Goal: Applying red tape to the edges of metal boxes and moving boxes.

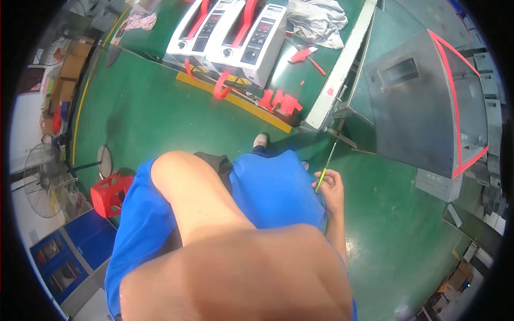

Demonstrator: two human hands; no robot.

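Note:
My right hand (333, 191) is at the right side of my blue clothing, with its fingers closed round a thin tool (322, 179). The tool has a yellow-green handle and a long slim metal shaft that points up and away; its exact kind is not clear. My left arm (198, 198) is bent up toward the camera. A large, blurred part of my left hand (235, 275) fills the lower middle, and its fingers cannot be made out. To the right of the tool stands a grey metal box (412, 101) with red tape along its front opening's edges.
Two white tape dispensers (249, 45) feeding red tape stand on a green-topped table (292, 69). Cut red strips (281, 101), a grey cloth (318, 21) and a red-handled tool (317, 66) lie there. A red stool (111, 195) and a fan (43, 179) stand at left.

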